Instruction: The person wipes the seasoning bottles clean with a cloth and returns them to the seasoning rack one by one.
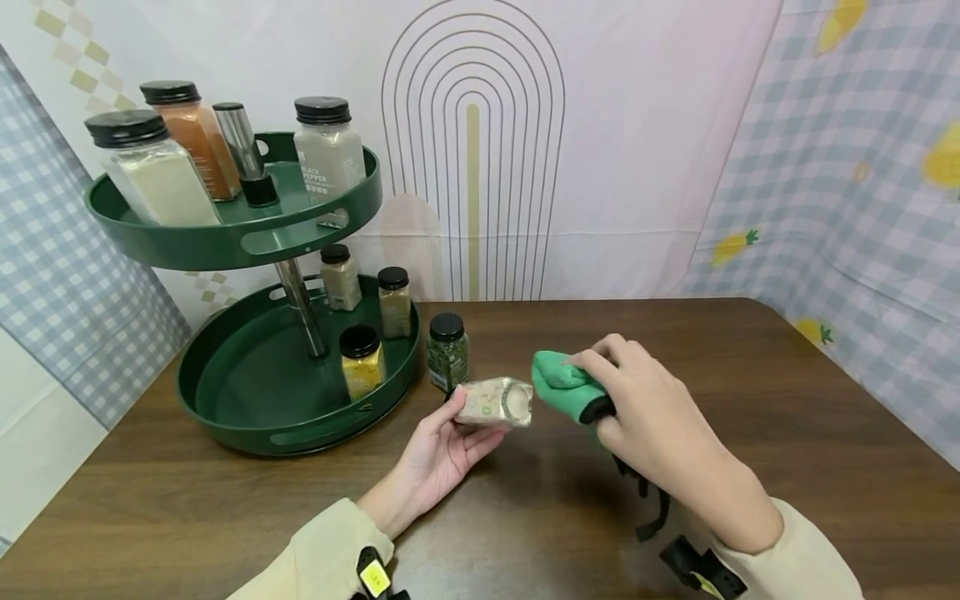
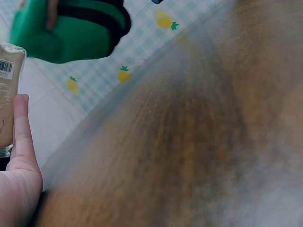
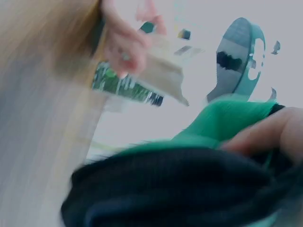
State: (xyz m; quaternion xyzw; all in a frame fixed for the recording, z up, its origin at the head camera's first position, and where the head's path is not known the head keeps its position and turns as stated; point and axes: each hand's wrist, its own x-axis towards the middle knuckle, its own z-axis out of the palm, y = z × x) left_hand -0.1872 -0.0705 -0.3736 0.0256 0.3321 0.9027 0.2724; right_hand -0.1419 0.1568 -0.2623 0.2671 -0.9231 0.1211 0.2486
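My left hand (image 1: pixel 435 467) holds a small glass spice jar (image 1: pixel 487 402) of pale beige powder on its side, its base turned to the right. The jar's cap end is mostly hidden behind the fingers in the head view. In the left wrist view, a barcode shows on the jar (image 2: pixel 7 99). My right hand (image 1: pixel 652 412) grips a folded green cloth (image 1: pixel 558 379) with black edging, close to the jar's base but apart from it. The cloth (image 3: pixel 232 118) fills much of the blurred right wrist view. Just behind the left hand, a jar of green herbs (image 1: pixel 447 358) stands upright.
At left stands a two-tier green tray stand (image 1: pixel 300 446). Its upper tier (image 1: pixel 180 246) holds large black-capped jars and a steel-and-black cylinder (image 1: pixel 243 154). Small jars, one with yellow contents (image 1: pixel 362 367), stand on the lower tier. A wooden table (image 1: pixel 750 367) meets a patterned cloth backdrop (image 1: pixel 630 167).
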